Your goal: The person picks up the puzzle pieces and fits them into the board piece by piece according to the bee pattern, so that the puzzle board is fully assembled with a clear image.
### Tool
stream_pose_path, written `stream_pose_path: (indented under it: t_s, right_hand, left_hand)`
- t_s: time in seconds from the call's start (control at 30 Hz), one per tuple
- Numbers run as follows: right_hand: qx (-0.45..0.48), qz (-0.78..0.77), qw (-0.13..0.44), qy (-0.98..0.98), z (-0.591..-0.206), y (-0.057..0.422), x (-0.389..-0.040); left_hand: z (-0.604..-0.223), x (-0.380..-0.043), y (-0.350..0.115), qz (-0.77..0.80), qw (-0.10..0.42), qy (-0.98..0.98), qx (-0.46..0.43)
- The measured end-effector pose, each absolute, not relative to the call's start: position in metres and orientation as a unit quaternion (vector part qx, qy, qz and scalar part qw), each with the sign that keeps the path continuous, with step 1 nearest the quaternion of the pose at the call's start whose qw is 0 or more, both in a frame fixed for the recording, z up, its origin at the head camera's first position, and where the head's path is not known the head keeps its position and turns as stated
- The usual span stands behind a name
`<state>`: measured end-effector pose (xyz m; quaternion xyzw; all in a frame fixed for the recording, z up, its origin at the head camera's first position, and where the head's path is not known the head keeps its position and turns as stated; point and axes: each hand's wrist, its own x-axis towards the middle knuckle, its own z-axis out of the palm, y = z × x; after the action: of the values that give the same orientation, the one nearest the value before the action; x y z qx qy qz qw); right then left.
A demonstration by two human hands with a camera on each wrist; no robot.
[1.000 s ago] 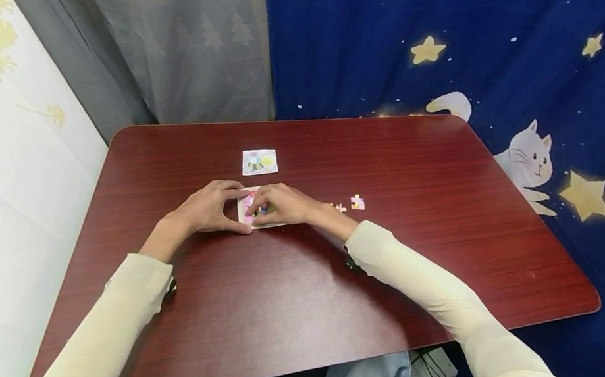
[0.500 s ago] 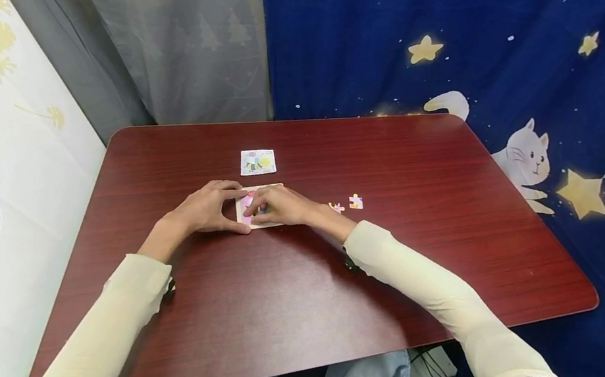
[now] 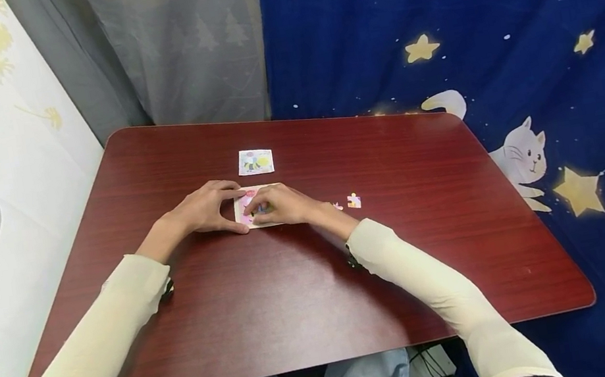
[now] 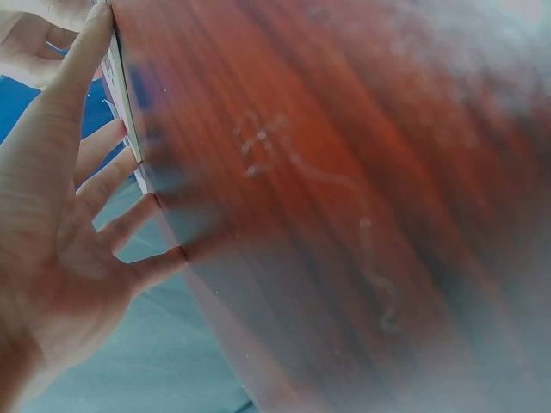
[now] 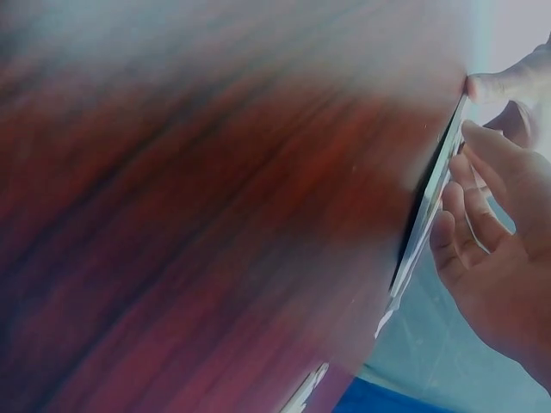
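Observation:
A small jigsaw puzzle board (image 3: 242,210) with a pale frame and a pink picture lies on the table. My left hand (image 3: 205,208) spans its left end, thumb at the near corner and forefinger at the far one. In the left wrist view, the fingers of that left hand (image 4: 65,206) are spread and fairly straight. Over the board's right part my right hand (image 3: 289,205) bends down, covering much of the picture. The right wrist view has the right hand (image 5: 508,249) with thumb and fingertips at the board's face; I cannot tell whether they pinch a puzzle piece.
Two loose puzzle pieces lie right of the board: one piece (image 3: 354,200) in full view, another piece (image 3: 338,206) partly behind my right forearm. Beyond the board sits a picture card (image 3: 255,161) with a bee on it. The reddish-brown table (image 3: 438,246) has rounded corners.
The head view shifts slightly, so the scene slides a little to the left. Both hands keep almost the same pose on the puzzle board.

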<state>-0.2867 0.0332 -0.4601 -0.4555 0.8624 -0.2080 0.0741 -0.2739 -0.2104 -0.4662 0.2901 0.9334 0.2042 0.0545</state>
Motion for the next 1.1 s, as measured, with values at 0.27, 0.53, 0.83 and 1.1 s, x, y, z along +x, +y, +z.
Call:
stream_pose_path:
  t_s: [0.27,0.53,0.83,1.1]
  right_hand:
    - [-0.428,-0.22,0.09,0.872,-0.458,0.053,-0.289]
    - [-0.427,-0.233,0.073,0.871,-0.454,0.074,-0.29]
    - [-0.405,-0.234,0.068,0.881,-0.45,0.099,-0.293]
    - [-0.393,-0.238,0.063,0.886,-0.448,0.117,-0.293]
  left_hand:
    - [-0.467,-0.274,-0.211,0.191,0.058,0.936,0.29]
    - [-0.468,-0.275,-0.211,0.192,0.06,0.936,0.29]
    - [-0.465,-0.275,-0.209,0.186,0.062,0.939,0.284]
    - [-0.464,-0.274,-0.208,0.186,0.07,0.939,0.28]
